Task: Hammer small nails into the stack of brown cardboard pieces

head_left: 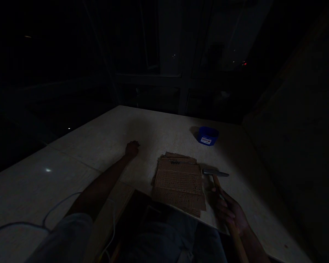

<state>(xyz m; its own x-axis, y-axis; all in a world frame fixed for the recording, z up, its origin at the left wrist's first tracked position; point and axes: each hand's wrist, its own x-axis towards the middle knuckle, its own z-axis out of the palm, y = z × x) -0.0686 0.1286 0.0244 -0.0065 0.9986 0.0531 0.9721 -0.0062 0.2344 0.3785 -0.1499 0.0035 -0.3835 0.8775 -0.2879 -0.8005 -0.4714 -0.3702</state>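
My right hand (230, 212) is wrapped round the wooden handle of a hammer (215, 173), its metal head raised beside the cardboard. A stack of worn brown cardboard (179, 182), dotted with rows of small holes, lies in front of me. Near its far edge is a short row of small dark pieces (175, 162), perhaps nails, too dim to be sure. My left hand (132, 148) is stretched forward over the table, left of the stack, with its fingers closed. Small dark tips show at the fingers, but what they hold is too dark to make out.
A blue plastic tub (207, 136) with a white label stands on the pale tabletop (164, 128) at the back right. A light cable (57, 206) runs past my left arm. Dark window frames rise behind the table, and a wall (290, 128) borders the right side.
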